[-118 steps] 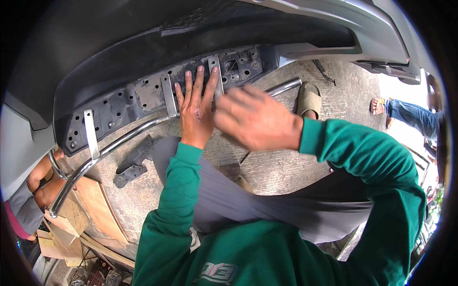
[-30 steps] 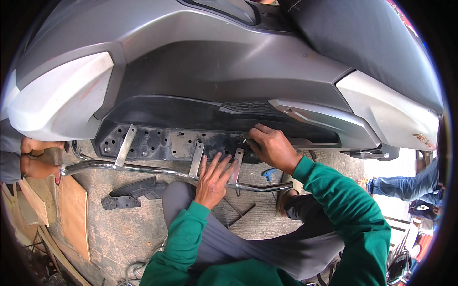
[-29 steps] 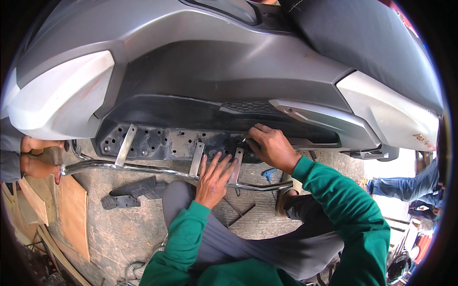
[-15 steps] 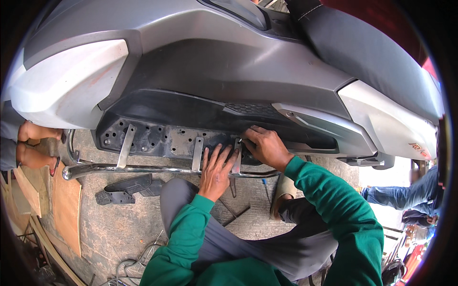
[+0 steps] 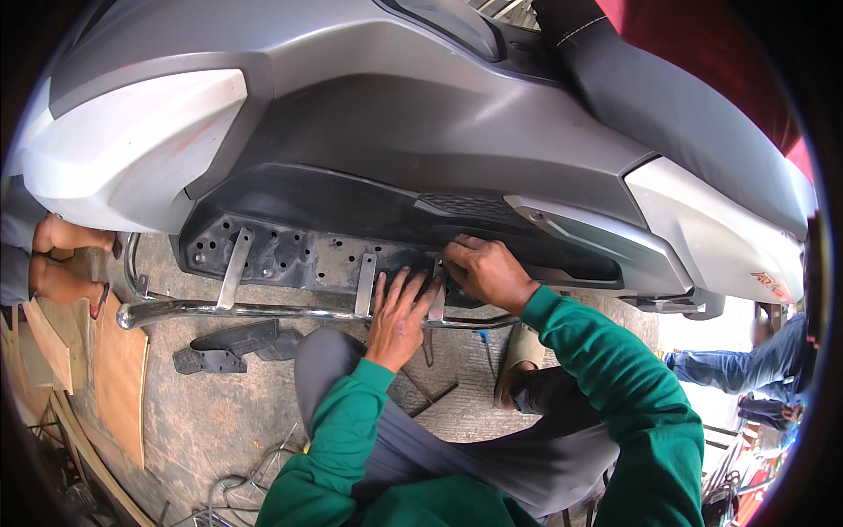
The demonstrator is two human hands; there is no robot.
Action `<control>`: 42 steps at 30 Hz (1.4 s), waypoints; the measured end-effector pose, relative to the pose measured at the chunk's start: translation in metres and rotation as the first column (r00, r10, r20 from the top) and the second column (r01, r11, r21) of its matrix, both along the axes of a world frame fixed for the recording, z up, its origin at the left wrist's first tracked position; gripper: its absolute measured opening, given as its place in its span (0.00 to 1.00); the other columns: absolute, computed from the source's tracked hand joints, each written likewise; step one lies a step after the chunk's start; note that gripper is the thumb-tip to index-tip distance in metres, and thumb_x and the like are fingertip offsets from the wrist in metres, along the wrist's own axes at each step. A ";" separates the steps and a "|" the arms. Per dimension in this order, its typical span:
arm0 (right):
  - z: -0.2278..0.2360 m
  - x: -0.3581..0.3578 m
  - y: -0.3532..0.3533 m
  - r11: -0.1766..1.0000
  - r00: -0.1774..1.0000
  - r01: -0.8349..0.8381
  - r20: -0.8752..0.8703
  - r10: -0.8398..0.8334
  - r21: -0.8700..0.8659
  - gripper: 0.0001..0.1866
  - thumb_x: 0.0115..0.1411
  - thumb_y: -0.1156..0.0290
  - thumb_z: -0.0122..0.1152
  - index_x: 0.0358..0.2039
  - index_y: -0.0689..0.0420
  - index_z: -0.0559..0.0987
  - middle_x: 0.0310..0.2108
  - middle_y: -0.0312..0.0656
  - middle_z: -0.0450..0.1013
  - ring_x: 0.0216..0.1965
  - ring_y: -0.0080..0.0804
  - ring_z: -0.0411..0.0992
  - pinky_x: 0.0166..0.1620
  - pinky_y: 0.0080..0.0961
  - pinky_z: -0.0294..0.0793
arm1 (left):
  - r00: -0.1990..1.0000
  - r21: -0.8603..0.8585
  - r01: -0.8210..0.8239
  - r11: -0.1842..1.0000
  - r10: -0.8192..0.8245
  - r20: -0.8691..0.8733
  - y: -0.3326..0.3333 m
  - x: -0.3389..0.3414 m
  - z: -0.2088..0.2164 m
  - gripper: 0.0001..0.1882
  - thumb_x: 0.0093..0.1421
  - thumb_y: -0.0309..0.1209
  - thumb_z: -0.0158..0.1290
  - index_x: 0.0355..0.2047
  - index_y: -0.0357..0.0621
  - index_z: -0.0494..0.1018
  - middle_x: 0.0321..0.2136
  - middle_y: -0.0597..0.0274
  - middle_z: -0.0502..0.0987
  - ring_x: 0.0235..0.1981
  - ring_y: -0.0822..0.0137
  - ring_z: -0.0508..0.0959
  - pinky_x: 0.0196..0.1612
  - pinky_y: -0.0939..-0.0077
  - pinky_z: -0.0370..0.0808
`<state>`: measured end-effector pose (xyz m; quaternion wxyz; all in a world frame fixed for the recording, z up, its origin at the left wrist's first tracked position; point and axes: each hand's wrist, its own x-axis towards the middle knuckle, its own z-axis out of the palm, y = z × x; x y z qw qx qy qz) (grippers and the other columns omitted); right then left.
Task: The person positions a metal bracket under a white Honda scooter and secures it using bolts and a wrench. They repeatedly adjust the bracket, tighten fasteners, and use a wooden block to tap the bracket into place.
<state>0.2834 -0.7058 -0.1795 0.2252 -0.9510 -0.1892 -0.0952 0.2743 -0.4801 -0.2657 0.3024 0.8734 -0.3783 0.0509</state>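
A chrome tubular bar (image 5: pixel 263 309) with flat metal brackets runs along the dark footboard (image 5: pixel 303 255) of a grey scooter (image 5: pixel 378 114). One bracket (image 5: pixel 235 268) lies over the footboard's left part, another (image 5: pixel 364 285) near the middle. My left hand (image 5: pixel 399 316) rests across the bar with its fingers spread, between the middle bracket and the right-hand bracket (image 5: pixel 437 303). At the upper end of that right-hand bracket, the fingers of my right hand (image 5: pixel 487 270) are pinched together. Whatever small thing they hold is hidden.
Dark strap-like pieces (image 5: pixel 233 344) lie on the concrete floor by my knee. A blue-handled tool (image 5: pixel 487 347) and a dark rod (image 5: pixel 430 400) lie near my foot. Wooden boards (image 5: pixel 121 378) stand at left, beside another person's feet (image 5: pixel 75 285). Cables (image 5: pixel 233 492) lie lower left.
My right fingers have shifted slightly at the right-hand bracket's top and now cover its end more. The left hand keeps its place. The view has tilted a little.
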 end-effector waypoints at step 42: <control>0.001 0.010 0.027 0.917 0.964 0.057 -0.218 -0.154 -0.396 0.12 0.65 0.66 0.65 0.40 0.63 0.81 0.37 0.56 0.81 0.36 0.59 0.83 0.39 0.49 0.84 | 0.997 -0.029 0.042 0.999 -0.041 0.058 0.005 0.009 -0.014 0.38 0.55 0.21 0.60 0.69 0.52 0.73 0.67 0.59 0.71 0.70 0.48 0.66 0.78 0.37 0.56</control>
